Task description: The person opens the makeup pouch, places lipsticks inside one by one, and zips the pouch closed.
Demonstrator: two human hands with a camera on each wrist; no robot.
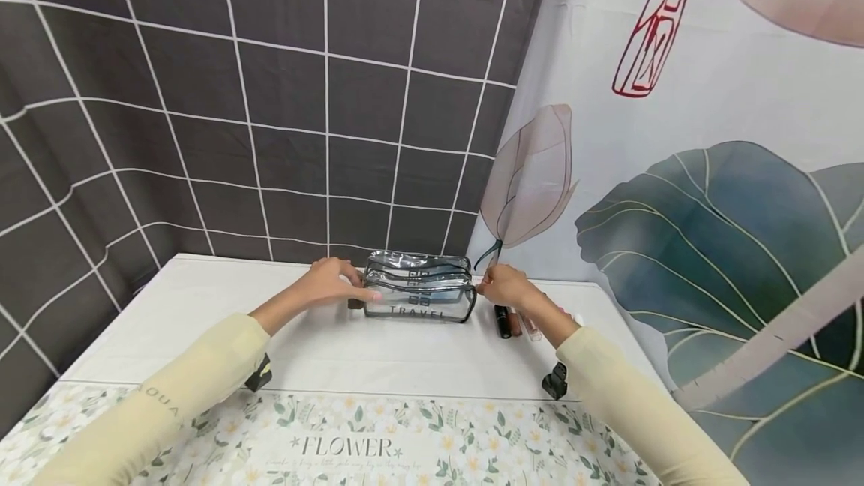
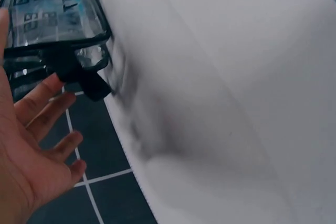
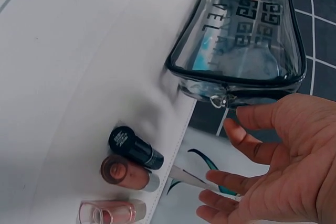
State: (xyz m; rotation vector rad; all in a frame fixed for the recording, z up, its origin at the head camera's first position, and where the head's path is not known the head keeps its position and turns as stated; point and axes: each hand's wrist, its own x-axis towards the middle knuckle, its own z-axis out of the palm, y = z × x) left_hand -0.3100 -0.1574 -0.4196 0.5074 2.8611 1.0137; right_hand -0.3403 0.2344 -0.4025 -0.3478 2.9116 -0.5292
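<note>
A clear toiletry bag with black piping and the word TRAVEL stands on the white table near its back edge. My left hand is at the bag's left end, the thumb over its front face and the index fingertip at a black tab. At the other end is my right hand, its fingers loosely bent. In the right wrist view its thumb and index finger are close to the silver zipper pull, with nothing between them. The bag's top zipper is hidden in the wrist views.
Right of the bag lie a black tube, a brown-pink lip gloss tube and a clear pink one. A floral cloth covers the table's front. Behind rise a grey checked backdrop and a leaf-printed curtain.
</note>
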